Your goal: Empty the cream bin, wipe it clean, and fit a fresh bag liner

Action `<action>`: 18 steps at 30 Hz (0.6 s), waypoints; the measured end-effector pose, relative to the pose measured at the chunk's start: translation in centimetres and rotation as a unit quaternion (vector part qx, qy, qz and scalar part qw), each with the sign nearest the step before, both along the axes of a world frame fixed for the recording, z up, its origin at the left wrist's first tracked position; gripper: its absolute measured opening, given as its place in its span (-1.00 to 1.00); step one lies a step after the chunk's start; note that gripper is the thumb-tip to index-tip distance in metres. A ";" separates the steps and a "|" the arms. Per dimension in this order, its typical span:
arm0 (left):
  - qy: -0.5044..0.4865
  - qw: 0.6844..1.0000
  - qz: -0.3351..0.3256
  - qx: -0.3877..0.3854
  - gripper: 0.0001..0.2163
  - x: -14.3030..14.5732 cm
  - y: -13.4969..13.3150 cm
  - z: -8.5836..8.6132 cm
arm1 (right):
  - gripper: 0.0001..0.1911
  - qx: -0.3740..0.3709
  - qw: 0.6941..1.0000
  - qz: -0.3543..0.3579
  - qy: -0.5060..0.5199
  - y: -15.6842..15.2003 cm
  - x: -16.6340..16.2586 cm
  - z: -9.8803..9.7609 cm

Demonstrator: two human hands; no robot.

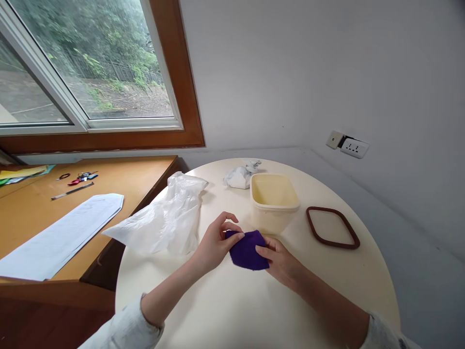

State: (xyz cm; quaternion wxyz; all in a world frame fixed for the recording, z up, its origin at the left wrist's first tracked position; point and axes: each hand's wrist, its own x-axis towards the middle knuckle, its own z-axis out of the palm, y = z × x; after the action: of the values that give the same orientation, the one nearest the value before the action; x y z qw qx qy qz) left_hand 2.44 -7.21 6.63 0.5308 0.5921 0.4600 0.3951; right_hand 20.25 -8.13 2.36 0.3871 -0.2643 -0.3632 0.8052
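On the cream tabletop [203, 310], a crumpled translucent plastic bag [170, 213] slumps at the left, its contents impossible to make out. The person's left hand [214, 245] has its fingers clamped on a purple cloth [249, 252], held just in front of an open-topped cream plastic tub [273, 218]. Behind the cloth, a small bunched plastic bag [239, 178] encloses something whitish beside the tub, whose yellowish inner walls show. The right hand [281, 261] grips the cloth's right edge, thumb in front. Rightmost lies a brown rounded-square ring [315, 231].
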 end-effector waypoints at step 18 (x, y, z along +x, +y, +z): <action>-0.009 0.986 -0.125 0.108 0.11 1.6 8.7 -3.7 | -0.75 0.078 0.962 -0.262 -0.026 2.0 9.3 5.7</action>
State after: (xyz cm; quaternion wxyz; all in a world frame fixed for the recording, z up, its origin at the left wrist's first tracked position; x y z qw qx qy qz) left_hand 4.07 1.51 2.89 0.5135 0.6950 0.3322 0.3782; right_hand 29.51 -6.10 8.10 0.5942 -0.3402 -0.3532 0.6375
